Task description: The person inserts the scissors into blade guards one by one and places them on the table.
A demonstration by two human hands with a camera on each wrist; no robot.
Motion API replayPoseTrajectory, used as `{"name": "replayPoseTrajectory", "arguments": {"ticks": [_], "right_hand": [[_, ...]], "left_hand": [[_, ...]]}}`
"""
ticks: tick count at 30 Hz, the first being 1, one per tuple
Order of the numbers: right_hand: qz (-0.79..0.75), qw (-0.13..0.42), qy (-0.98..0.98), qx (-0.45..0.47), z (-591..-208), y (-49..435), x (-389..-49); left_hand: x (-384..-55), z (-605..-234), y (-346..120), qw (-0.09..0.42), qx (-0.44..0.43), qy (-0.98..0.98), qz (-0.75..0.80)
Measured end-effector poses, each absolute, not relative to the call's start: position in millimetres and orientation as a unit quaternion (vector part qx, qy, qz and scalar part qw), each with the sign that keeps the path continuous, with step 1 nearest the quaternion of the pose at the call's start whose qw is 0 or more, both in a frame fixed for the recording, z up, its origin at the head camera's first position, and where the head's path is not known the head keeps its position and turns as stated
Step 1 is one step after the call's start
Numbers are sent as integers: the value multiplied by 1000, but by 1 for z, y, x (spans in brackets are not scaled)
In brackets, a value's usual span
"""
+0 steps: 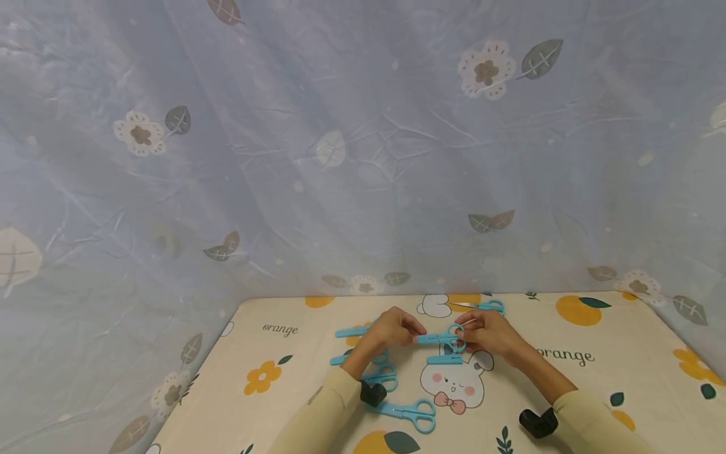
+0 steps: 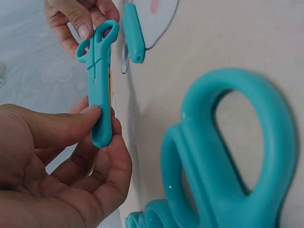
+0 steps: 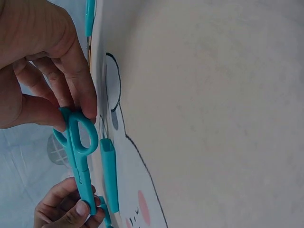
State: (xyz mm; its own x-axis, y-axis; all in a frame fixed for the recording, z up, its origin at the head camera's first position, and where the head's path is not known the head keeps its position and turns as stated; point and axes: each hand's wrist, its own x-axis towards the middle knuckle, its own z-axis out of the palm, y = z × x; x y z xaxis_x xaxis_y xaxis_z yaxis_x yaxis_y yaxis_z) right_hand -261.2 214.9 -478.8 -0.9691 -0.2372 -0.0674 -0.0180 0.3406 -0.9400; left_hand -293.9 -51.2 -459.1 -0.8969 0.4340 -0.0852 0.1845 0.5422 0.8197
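Note:
Turquoise scissors (image 1: 437,339) with a matching blade cover (image 2: 99,116) on are held between both hands above the table. The left hand (image 1: 394,326) pinches the cover's tip between thumb and fingers. At the other end, the right hand (image 1: 491,332) grips the finger loops (image 3: 84,135). The blades are hidden inside the cover. Below lies a loose turquoise cover (image 1: 445,360) on the printed rabbit. Beyond the right hand, another pair of scissors (image 1: 492,307) rests with its metal blade bare.
Several turquoise scissors lie left of centre, partly behind the left arm; the nearest covered pair (image 1: 405,412) points leftward. A patterned cream cloth covers the table (image 1: 635,340). A pale floral curtain (image 1: 363,157) hangs behind and along the left side.

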Motion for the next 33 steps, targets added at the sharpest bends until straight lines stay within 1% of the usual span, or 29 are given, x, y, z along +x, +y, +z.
{"name": "replayPoseTrajectory", "arguments": {"ticks": [5, 16, 23, 33], "right_hand": [[-561, 89, 820, -70, -481, 216, -263], [-554, 94, 825, -54, -482, 218, -266], [-551, 100, 826, -57, -480, 220, -266], [-552, 107, 824, -73, -480, 224, -262]], "left_hand": [[-296, -460, -50, 130, 172, 880, 424], [-298, -463, -50, 136, 167, 888, 407], [-298, -461, -49, 130, 174, 900, 378], [-295, -460, -51, 119, 191, 899, 375]]}}
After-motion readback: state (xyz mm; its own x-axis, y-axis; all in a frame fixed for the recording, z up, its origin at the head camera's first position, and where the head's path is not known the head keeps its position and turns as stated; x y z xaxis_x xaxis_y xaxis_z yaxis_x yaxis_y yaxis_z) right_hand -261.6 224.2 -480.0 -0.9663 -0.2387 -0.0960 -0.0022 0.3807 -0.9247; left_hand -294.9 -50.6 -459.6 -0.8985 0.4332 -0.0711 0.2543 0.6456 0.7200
